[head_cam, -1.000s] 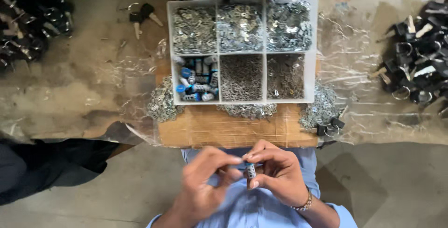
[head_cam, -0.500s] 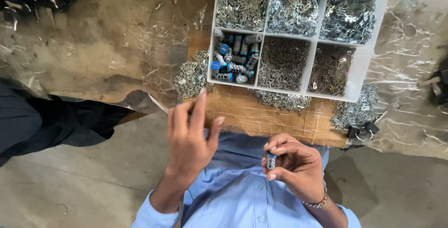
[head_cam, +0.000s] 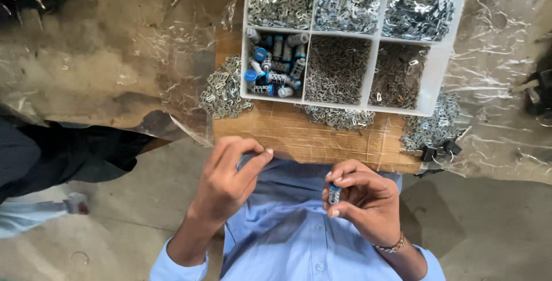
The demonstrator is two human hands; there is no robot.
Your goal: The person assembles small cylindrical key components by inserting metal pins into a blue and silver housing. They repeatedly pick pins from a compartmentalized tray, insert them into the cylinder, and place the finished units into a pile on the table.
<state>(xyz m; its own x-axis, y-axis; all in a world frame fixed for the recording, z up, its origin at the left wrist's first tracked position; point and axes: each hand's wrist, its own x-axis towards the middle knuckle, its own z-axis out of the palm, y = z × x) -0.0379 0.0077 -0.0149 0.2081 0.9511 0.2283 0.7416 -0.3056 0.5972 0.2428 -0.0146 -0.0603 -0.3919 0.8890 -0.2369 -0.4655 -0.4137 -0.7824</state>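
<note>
Right hand [head_cam: 362,200] had its fingers [head_cam: 340,173] pinched around a small silver metal cylinder with a blue cap [head_cam: 334,193], held upright just over the lap of the light blue shirt [head_cam: 287,241]. A second earlier both hands were bunched together on that piece; since then the left hand [head_cam: 230,180] had let go and lifted toward the wooden counter [head_cam: 322,140], fingers loosely curled and holding nothing, so the two-handed fiddling looked finished and the left was free to reach for more parts. Beyond that sat one white plastic divided tray [head_cam: 432,79] with six compartments: three along the far row full of flat silver stampings, two of fine dark wire bits, and one [head_cam: 275,65] with roughly a dozen more blue-capped cylinders. Loose heaps of silver stampings [head_cam: 223,91] spilled around the tray's edges.
</note>
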